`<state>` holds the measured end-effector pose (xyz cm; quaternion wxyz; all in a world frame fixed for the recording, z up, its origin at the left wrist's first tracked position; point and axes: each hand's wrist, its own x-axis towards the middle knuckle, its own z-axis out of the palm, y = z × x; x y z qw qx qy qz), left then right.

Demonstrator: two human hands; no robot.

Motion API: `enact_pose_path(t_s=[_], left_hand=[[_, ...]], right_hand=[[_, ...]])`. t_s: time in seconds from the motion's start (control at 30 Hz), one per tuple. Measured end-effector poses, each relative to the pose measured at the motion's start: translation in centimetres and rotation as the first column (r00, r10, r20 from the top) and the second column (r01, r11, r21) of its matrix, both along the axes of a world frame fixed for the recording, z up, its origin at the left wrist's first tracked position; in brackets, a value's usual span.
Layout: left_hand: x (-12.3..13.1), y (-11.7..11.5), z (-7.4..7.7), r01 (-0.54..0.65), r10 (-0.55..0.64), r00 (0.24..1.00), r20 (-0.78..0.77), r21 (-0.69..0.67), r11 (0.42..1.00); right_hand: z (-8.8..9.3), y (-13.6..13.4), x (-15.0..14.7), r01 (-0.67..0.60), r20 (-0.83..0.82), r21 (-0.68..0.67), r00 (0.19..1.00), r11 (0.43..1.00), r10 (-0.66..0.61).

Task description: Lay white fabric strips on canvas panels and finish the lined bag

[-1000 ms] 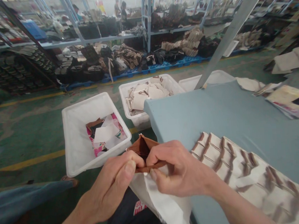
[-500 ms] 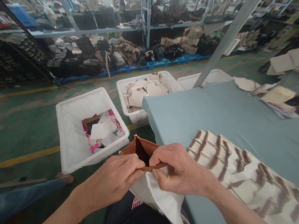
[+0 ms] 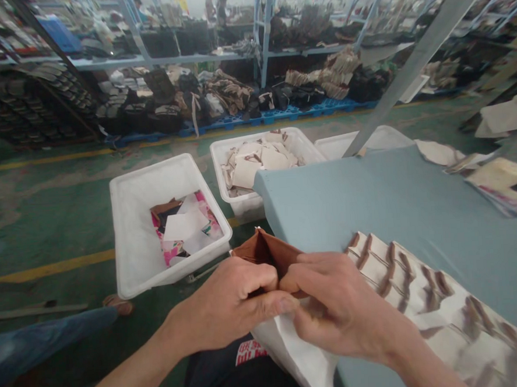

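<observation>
A white fabric pouch (image 3: 294,346) with a brown lining hangs over my lap, its mouth spread toward the far side. My left hand (image 3: 232,303) pinches the near rim, thumb lying along the outside. Close beside it, my right hand (image 3: 335,300) grips the same rim, fingers curled into the opening. The fingertips of both hands almost meet there and hide the edge between them. To the right, on the blue-covered table (image 3: 320,198), lie overlapping rows of cream pieces with brown edges (image 3: 390,267).
A white bin (image 3: 127,236) on the left holds printed and brown scraps. Behind it, another white bin (image 3: 220,172) is heaped with cream pieces. A slanted metal post (image 3: 417,61) rises at the table's far edge. A person's leg (image 3: 53,346) shows at lower left.
My hands have come closer together on the pouch rim, and the left thumb now reaches further right across it. The whole view has shifted slightly.
</observation>
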<state>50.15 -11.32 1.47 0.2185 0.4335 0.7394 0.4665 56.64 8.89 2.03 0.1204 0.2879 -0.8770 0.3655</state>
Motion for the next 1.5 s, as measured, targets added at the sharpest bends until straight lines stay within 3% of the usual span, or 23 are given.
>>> enact_pose_path(t_s=[0.1,0.23,0.37,0.43,0.53,0.63,0.73,0.87,0.93,1.0,1.23,1.43,1.5], left_hand=[[0.1,-0.2,-0.9,-0.017,0.012,0.998,0.058,0.081,0.997],[1.1,-1.3,-1.9,-0.069,0.067,0.997,0.027,0.118,0.991],[2.4,-3.0,-1.4,-0.119,0.103,0.963,-0.250,-0.053,0.991],[3.1,-3.7,-0.9,-0.194,0.121,0.901,-0.416,-0.137,0.971],[4.2,-4.2,-0.4,-0.256,0.139,0.820,-0.556,-0.139,0.957],[5.6,-4.0,-0.4,-0.277,0.165,0.754,-0.636,-0.080,0.957],[6.4,-3.5,-0.3,-0.285,0.235,0.776,-0.586,0.007,0.959],[5.4,-3.1,0.9,-0.240,0.252,0.940,-0.232,0.078,0.968],[4.5,-3.1,1.7,-0.221,0.225,0.973,-0.057,0.066,0.973],[3.9,-3.4,2.4,-0.218,0.218,0.976,0.003,0.024,0.976],[3.5,-4.1,3.4,-0.190,0.178,0.977,-0.117,-0.099,0.977],[3.5,-3.5,3.8,-0.283,0.253,0.890,-0.379,-0.024,0.959],[3.2,-3.4,4.1,-0.285,0.275,0.861,-0.428,0.041,0.958]], right_hand=[[-0.1,0.0,0.2,-0.026,0.071,0.010,0.997,1.000,0.025],[0.2,-0.1,-0.1,-0.105,0.296,-0.079,0.947,0.991,0.124],[0.7,-0.8,-1.0,-0.233,0.384,-0.129,0.885,0.964,0.265],[0.5,-1.6,-1.3,-0.278,0.341,-0.046,0.898,0.959,0.277],[-0.2,-2.8,-1.1,-0.288,0.176,0.117,0.948,0.950,0.265],[-1.1,-3.5,-0.5,-0.269,-0.007,0.113,0.963,0.957,0.271],[-2.0,-3.7,-0.8,-0.253,-0.122,0.027,0.959,0.967,0.254],[-2.7,-3.7,-2.6,-0.227,-0.121,-0.135,0.970,0.964,0.211],[-2.6,-3.6,-3.5,-0.213,-0.078,-0.228,0.977,0.950,0.200],[-2.4,-3.3,-4.0,-0.202,-0.019,-0.284,0.979,0.937,0.205],[-0.6,-1.7,-3.2,-0.233,0.159,-0.373,0.938,0.898,0.309],[2.1,-1.1,-2.9,-0.332,0.143,-0.237,0.918,0.913,0.371],[2.6,-1.5,-3.0,-0.337,0.166,-0.268,0.907,0.903,0.388]])
